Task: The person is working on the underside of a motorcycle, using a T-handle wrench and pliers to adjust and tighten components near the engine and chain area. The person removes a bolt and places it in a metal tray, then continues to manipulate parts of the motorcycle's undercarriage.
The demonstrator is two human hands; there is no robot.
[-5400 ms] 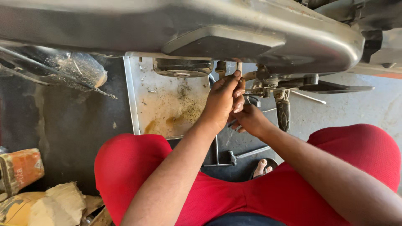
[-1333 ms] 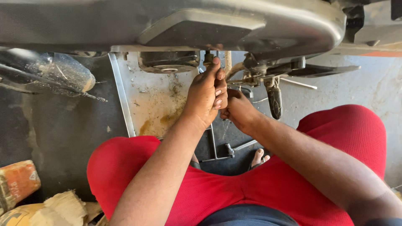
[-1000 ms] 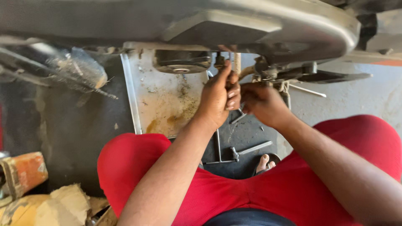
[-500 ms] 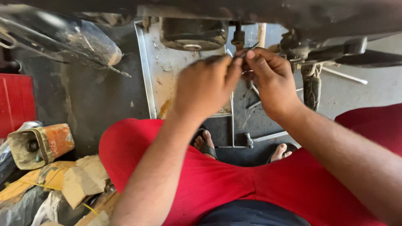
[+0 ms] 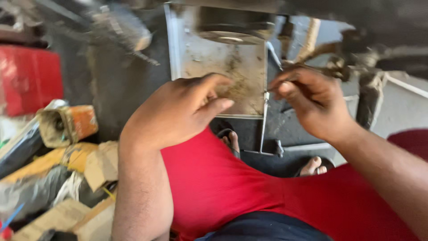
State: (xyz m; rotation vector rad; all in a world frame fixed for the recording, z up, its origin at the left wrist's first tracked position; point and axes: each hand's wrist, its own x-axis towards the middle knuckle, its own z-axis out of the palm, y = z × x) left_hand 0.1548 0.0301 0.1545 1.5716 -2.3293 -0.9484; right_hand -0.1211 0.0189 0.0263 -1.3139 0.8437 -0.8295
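My left hand [image 5: 178, 111] hovers over my red-clad knee [image 5: 214, 178] with its fingers loosely apart and nothing in it. My right hand [image 5: 314, 102] is off to the right, thumb and forefinger pinched on a small thin metal piece [image 5: 271, 89]; blur hides what kind of piece it is. Both hands hang just below the dark underside of a machine [image 5: 356, 18], near its rusty linkage [image 5: 334, 64]. Behind the hands, a stained metal plate [image 5: 209, 62] lies on the ground.
A round metal part [image 5: 232, 29] sits at the plate's top. My sandalled feet [image 5: 312, 166] rest on the dark floor. At the left are a red box [image 5: 29, 85], an orange-ended cylinder [image 5: 67, 125] and cardboard scraps [image 5: 98, 165].
Both hands have dropped away from the machine's linkage and moved apart. The left hand has let go and opened. The view has tilted down and left.
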